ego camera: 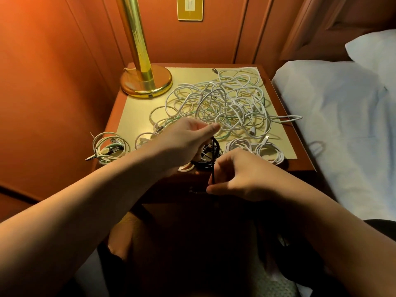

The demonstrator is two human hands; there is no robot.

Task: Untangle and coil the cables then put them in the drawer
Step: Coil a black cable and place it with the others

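White cables (222,103), gold lamp (145,80).

You're working in dim, warm orange light that falls from about 11 o'clock, where the brass lamp (140,61) shows glare streaks on its stem. Toward 6 o'clock everything sinks into deep shadow. The edges bow with wide-angle distortion, and detail is soft throughout.
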